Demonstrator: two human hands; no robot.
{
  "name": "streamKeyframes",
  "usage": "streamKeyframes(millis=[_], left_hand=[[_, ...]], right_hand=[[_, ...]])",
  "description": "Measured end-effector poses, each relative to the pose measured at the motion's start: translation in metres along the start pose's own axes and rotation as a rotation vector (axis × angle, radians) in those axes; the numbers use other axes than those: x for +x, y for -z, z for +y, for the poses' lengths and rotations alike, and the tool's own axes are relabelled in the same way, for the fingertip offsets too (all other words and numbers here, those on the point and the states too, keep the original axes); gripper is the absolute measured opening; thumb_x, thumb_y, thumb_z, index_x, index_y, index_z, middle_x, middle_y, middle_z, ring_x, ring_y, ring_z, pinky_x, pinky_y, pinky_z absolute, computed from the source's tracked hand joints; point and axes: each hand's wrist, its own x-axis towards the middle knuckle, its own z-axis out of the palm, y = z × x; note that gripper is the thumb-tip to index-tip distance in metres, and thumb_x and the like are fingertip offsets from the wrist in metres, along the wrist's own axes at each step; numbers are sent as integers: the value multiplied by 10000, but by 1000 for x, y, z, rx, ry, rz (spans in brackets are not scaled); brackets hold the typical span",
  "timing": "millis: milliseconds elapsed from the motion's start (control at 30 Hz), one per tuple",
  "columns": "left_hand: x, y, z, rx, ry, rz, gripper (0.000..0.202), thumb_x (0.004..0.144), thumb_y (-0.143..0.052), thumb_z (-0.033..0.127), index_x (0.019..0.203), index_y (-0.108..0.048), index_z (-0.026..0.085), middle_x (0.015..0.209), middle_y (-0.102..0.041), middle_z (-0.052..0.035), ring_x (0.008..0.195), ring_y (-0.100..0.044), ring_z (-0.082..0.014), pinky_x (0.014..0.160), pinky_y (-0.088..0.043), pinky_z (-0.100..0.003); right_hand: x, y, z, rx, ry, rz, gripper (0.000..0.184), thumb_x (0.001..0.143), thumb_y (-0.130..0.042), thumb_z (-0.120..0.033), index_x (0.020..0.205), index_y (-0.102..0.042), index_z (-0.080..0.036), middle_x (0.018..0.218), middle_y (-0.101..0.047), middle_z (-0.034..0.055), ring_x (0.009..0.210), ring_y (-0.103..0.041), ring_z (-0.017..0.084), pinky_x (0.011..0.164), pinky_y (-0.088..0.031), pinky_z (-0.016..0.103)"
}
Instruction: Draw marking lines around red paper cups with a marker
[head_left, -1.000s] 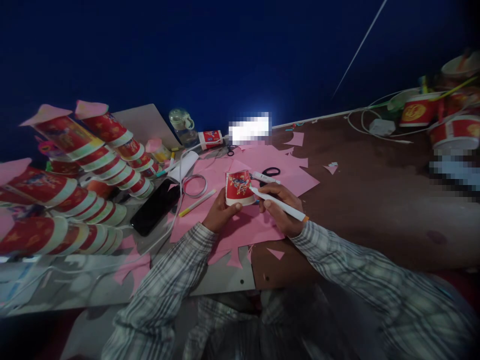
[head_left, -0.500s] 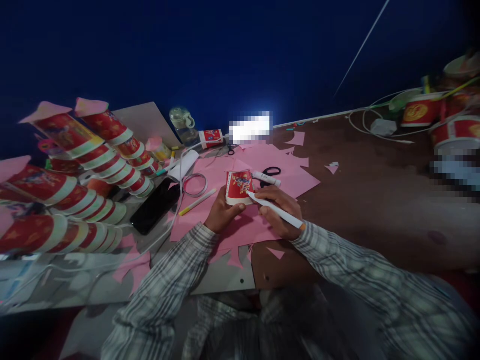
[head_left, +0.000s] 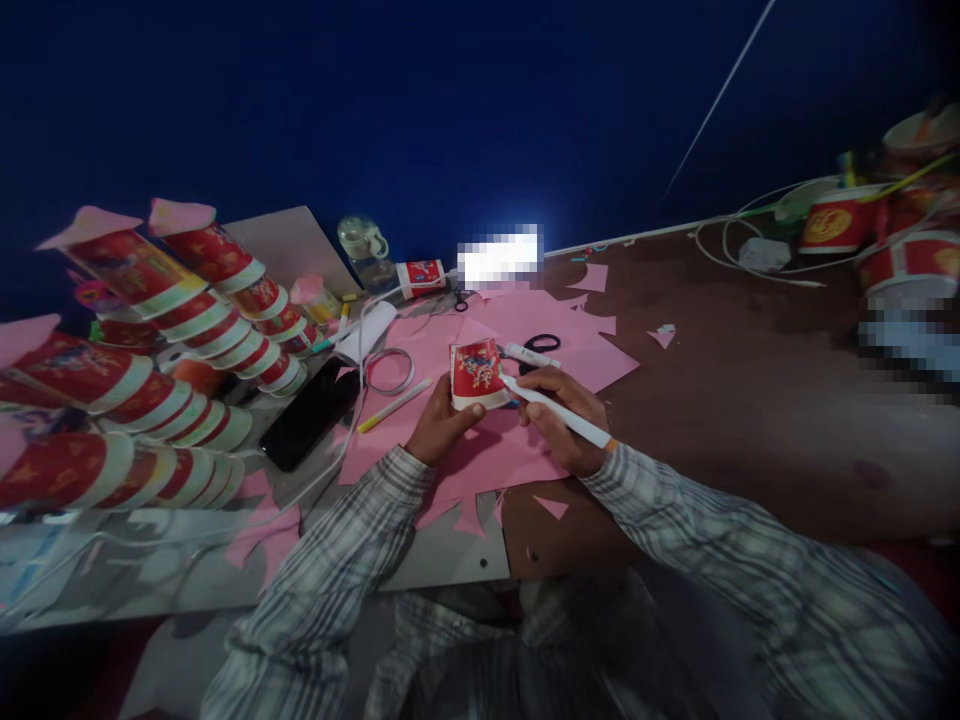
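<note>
Over pink paper [head_left: 480, 460]: left hand [head_left: 442, 425] grips cup [head_left: 478, 374]; right hand [head_left: 561, 418] pinches marker [head_left: 559, 412].

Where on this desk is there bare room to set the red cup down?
The widest bare patch is the brown tabletop between the pink paper sheets and the red bowls at far right. The left side is crowded with stacked red paper cups and a black phone. The left hand holds the red paper cup.
</note>
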Motion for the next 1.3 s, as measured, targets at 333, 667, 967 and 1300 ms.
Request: streamKeyframes(millis=[333,667,967,1300], left_hand=[[-1,0,-3,-48,43,0,622,688,-850,487,1165,-580,193,1177,-693,-78,1079,-644,-242,966,-487,-377],[-1,1,-2,-22,29,-9,629,703,-839,486,1190,-576,187,1183,-694,-87,1082,-645,-252,972,-486,-389],[-1,1,1,26,22,-4,601,699,-841,491,1165,-605,195,1123,-707,-79,1075,-646,-266,967,-498,-407],[-2,-2,2,-52,71,-2,533,706,-828,472,1107,-599,206,1021,-713,-49,973,-664,-218,864,-530,-352]], right_hand=[[2,0,-4,-16,-104,4,235,941,-563,-365,1066,-661,-191,893,-691,82,751,-668,188,670,-586,361],[2,0,-1,-34,-83,11,214,946,-565,-342,1064,-666,-196,914,-711,85,815,-697,208,723,-596,386],[3,0,-1,-77,-54,-11,210,941,-566,-333,1078,-660,-203,953,-724,91,842,-703,213,725,-597,381],[5,2,-4,-93,-15,-48,180,923,-547,-274,1023,-666,-184,880,-713,74,739,-681,179,662,-572,340]])
